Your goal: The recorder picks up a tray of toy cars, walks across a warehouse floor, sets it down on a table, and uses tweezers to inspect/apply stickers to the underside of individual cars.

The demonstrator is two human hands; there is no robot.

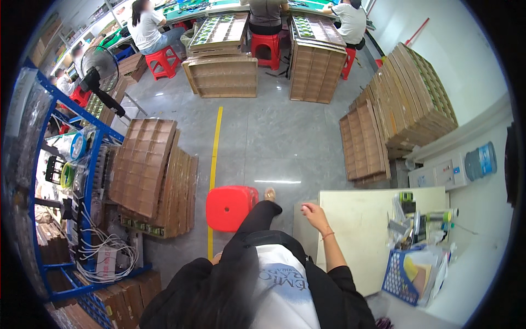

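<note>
At the pale table (350,230), edge running forward, right grip (315,215) together, left grip (217,257) unclear

A glossy grey tiled floor (244,140), marked by a yellow line (216,151), lies between a blue rack (71,103) at left and a white wall (446,55) at right, with a green-topped workbench (224,7) beyond

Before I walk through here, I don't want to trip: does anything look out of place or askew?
Two things. The square red plastic stool stands on open floor, seemingly over the yellow floor line. Thin white cables hang in a loose tangle on the blue metal rack. No spill shows.
</note>
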